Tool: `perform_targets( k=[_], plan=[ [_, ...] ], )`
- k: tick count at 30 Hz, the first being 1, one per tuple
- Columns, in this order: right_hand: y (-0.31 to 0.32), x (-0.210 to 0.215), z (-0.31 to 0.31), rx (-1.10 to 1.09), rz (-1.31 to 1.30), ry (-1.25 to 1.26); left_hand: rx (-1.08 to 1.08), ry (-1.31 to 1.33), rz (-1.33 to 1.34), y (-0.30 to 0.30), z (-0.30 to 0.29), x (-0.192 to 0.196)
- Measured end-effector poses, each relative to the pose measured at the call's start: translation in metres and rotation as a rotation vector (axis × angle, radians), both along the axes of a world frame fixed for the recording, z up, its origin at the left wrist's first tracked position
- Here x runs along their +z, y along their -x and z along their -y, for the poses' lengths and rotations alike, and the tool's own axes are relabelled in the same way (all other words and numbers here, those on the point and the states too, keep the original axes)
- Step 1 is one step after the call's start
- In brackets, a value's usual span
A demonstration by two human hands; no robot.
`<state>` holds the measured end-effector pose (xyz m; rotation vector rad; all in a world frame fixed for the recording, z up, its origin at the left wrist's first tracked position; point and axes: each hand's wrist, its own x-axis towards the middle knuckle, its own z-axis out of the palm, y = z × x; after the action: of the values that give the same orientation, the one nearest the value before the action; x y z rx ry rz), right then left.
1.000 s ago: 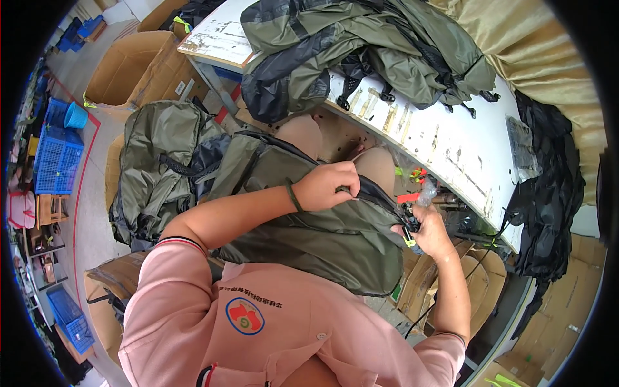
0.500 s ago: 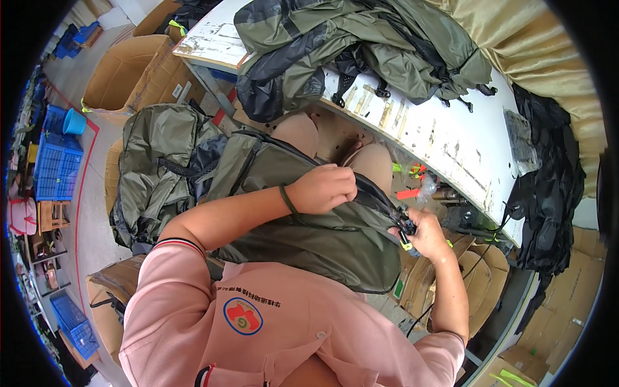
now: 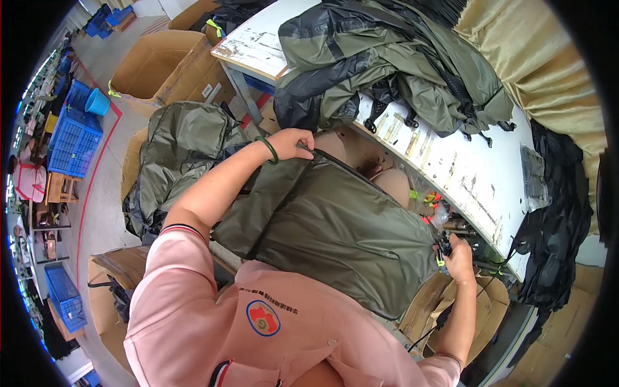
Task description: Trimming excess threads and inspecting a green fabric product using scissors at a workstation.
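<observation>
Through the head view, I have the olive-green, glossy fabric bag (image 3: 348,226) laid flat across the lap, beside the desk's near long edge, apparently because the thighs make a handy rest. My left hand (image 3: 291,144) pinches narrowly at its black-trimmed upper edge, while my right hand (image 3: 459,259) closes around small black fittings with a yellow-green tab (image 3: 443,248) at its right end, near the desk's near right corner, seemingly to keep that edge taut between them. On the worn, white-topped desk (image 3: 493,203), an olive-and-black crumpled fabric heap (image 3: 393,64) overlaps the near edge, perhaps leaving the lap free.
</observation>
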<state>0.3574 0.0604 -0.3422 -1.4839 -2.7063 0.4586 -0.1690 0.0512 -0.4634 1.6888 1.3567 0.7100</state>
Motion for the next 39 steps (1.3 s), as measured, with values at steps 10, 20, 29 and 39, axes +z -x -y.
perform_targets(
  k=[10,20,29,39],
  plan=[
    [-0.006,-0.045,-0.007,-0.081,0.044,0.027,0.007,-0.073,-0.147,-0.013,0.006,0.001],
    [0.096,0.013,-0.008,-0.078,-0.056,-0.092,0.111,0.168,0.655,-0.012,0.046,0.039],
    [0.215,0.026,-0.019,0.31,-0.02,-0.127,0.214,0.361,0.909,-0.025,0.063,0.053],
    [0.25,0.031,-0.029,0.41,-0.052,-0.1,0.266,0.364,0.893,-0.025,0.065,0.055]
  ],
)
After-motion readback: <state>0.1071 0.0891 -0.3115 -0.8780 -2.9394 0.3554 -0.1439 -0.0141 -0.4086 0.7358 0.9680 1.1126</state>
